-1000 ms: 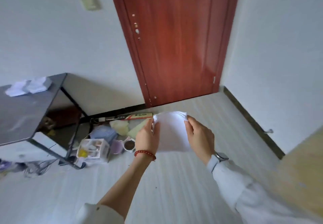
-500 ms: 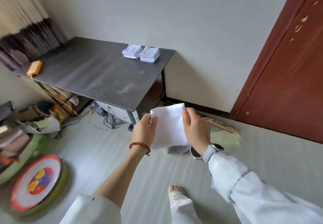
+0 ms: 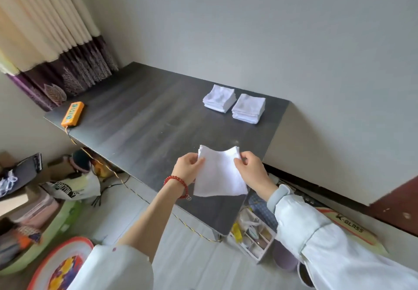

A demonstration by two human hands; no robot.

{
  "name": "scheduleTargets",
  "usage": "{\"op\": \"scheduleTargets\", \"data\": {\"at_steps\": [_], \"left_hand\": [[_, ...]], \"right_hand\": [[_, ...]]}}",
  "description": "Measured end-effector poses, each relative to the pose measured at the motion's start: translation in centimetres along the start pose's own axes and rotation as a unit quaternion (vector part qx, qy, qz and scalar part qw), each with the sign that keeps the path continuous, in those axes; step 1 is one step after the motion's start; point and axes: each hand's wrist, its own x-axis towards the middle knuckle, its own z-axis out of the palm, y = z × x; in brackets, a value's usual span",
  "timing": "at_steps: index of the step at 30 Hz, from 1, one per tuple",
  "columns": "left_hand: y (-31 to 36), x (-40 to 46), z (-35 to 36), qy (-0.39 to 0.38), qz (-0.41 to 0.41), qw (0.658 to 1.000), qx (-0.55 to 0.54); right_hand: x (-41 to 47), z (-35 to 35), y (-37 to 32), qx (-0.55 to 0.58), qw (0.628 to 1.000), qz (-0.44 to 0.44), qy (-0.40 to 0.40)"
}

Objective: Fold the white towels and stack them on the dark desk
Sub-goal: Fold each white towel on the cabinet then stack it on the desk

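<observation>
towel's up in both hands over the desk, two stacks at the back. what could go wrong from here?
1. The towel hangs from top-corner pinches by the left hand and right hand; a slipped corner could undo the fold.
2. The left stack looks rumpled; adding there may tilt it.
3. The right stack sits near the desk edge; a nudge might push it off.

walls: plain grey wall (image 3: 271, 29) beyond the hands | curtain: cream-and-purple curtain (image 3: 45, 40) far left | door: red-brown door (image 3: 398, 201) right | floor: pale floor (image 3: 192, 255) below
</observation>
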Motion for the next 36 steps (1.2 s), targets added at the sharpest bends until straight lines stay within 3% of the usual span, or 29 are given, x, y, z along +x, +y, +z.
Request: {"op": "scheduleTargets", "data": {"at_steps": [8, 15, 19, 36], "left_hand": [[1.8, 20.1, -4.0, -0.085, 0.028, 0.996, -0.007], [4.4, 37.5, -6.0, -0.168, 0.07, 0.983, 0.031], [5.7, 44.9, -5.1, -0.172, 0.099, 0.979, 0.053], [4.0, 57.6, 3.9, -0.181, 0.079, 0.978, 0.069]], "right_hand": [[16.4, 5.2, -3.5, 0.065, 0.996, 0.061, 0.027], [29.9, 8.9, -7.6, 0.013, 0.983, 0.093, 0.158], [36.1, 9.5, -8.5, -0.037, 0.966, 0.108, 0.23], [49.1, 9.5, -2.3, -0.113, 0.937, 0.173, 0.283]]}}
